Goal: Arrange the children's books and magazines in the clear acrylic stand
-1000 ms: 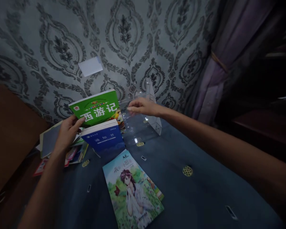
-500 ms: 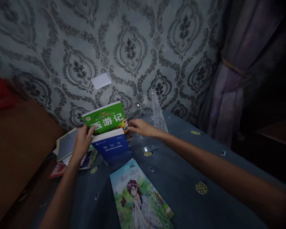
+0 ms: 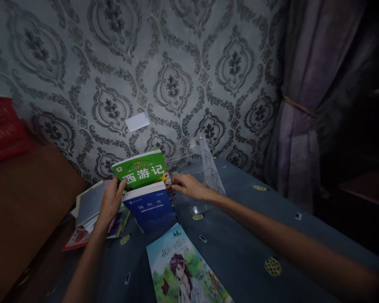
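A green book (image 3: pixel 142 170) with white characters stands upright behind a blue booklet (image 3: pixel 151 208). My left hand (image 3: pixel 113 195) is closed on the green book's left edge, thumb on the front cover. At its right edge, the fingers of my right hand (image 3: pixel 188 186) are pinched on the book's side. The blue booklet stands in front, with white page edges showing along its top. A clear plastic rack (image 3: pixel 210 166) is just behind and to the right of the books. Nearer to me lies a book with a drawn figure on its cover (image 3: pixel 181 265).
Several books (image 3: pixel 90 206) are piled at the left beside a brown box (image 3: pixel 34 210), with a red basket (image 3: pixel 6 128) on top. Dark blue cloth (image 3: pixel 236 244) covers the table. Patterned wallpaper (image 3: pixel 173 54) rises behind, and a tied curtain (image 3: pixel 300 147) hangs at the right.
The camera view has tilted upward, so everything sits lower in the picture. Both hands keep their hold on the green book, which seems slightly lower behind the blue booklet.
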A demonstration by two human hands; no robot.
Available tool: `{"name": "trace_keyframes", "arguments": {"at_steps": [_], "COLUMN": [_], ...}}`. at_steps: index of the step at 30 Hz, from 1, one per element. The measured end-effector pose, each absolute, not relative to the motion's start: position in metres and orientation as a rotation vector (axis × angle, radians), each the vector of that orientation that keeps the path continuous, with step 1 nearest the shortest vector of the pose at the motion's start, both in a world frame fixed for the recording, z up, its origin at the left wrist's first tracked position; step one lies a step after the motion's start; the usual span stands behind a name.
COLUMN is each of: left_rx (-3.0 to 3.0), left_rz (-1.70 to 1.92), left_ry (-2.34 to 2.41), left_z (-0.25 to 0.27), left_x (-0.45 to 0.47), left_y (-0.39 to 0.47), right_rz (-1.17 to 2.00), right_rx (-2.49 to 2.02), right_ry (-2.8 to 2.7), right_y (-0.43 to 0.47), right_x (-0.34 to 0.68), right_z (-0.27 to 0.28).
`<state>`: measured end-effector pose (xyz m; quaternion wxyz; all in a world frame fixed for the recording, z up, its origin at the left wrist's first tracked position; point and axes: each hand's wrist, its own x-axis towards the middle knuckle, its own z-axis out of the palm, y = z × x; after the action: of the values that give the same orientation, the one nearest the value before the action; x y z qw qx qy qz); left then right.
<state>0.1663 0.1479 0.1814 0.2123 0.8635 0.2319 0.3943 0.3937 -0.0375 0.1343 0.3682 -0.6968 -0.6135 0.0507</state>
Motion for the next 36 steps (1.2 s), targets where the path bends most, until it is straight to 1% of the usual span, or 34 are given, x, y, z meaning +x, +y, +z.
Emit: {"name": "trace_keyframes", "arguments": {"at_steps": [7, 15, 19, 22, 26, 32, 36], "left_rx": [2.284, 2.181, 2.136, 2.102, 2.029, 1.778, 1.717], "left_rz": [1.125, 1.105, 1.112, 1.080, 1.095, 1.074, 1.077], "left_ry": [0.601, 0.518, 0.506, 0.472, 0.466, 0.466, 0.498], "left_z": [0.172, 0.164, 0.159, 0.157, 0.153, 0.136, 0.127], "left_x": [0.166, 0.164, 0.164, 0.163, 0.160, 0.156, 0.155], "left_y": [0.145, 0.144, 0.151, 0.155, 0.155, 0.147, 0.148], "right_rz": [0.103, 0.067, 0.067, 0.006, -0.046, -0.055, -0.053], "right_rx": [-1.952, -1.998, -1.937, -1.879, -1.939, -1.959, -1.964], "right_ry": [-1.457, -1.559, -1.540, -1.447, -1.443, -1.497, -1.522], "right_y": [-0.038, -0.038, -0.038, -0.036, -0.034, -0.037, -0.038], "right_x": [0.385, 0.384, 0.382, 0.378, 0.375, 0.374, 0.374], "right_z": [0.133, 0.128, 0.123, 0.118, 0.112, 0.110, 0.110]}}
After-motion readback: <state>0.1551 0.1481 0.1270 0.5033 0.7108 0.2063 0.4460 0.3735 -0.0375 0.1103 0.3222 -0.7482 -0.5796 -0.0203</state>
